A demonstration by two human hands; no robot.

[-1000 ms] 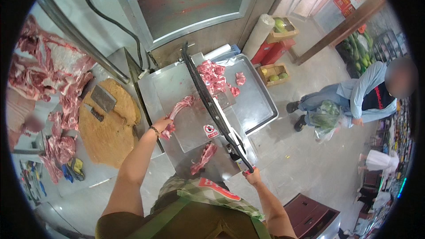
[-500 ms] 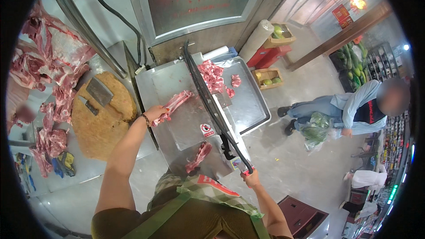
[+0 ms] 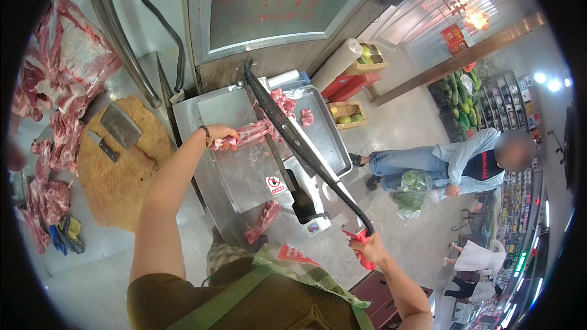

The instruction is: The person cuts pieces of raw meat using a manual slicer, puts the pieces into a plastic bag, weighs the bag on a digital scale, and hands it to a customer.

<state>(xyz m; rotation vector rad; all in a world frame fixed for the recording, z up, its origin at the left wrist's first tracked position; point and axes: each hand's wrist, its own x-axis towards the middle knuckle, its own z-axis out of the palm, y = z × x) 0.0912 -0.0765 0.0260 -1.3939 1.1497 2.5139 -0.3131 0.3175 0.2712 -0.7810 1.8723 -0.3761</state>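
Two hands share the work here, and reading from the left, you first have slabs of raw meat (image 3: 58, 55) piled along the far edge, then a round wooden chopping block (image 3: 122, 165) with a cleaver (image 3: 120, 125) lying flat on it and a smaller knife (image 3: 101, 146) just beside that. Next comes your left hand (image 3: 219, 134), clenched around the near end of a strip of ribs (image 3: 247, 134) that lies across the steel desk (image 3: 244, 171) of the lever cutter, its far end reaching up to the blade line. The long black lever arm (image 3: 293, 140) stands raised over the strip, and cut pieces of meat (image 3: 284, 104) lie beyond it in the steel tray (image 3: 324, 134); another piece (image 3: 263, 221) hangs at the near edge of the desk. Your right hand (image 3: 365, 247) is closed on the red handle (image 3: 362, 245) at the lever's end. By the look of it, you are between chops, feeding the strip: the next move would call for sliding it under the blade, keeping your left fingers well back, then pulling the handle down firmly. Farther right, a person (image 3: 455, 162) crouches over a green bag (image 3: 413, 186) on the floor.
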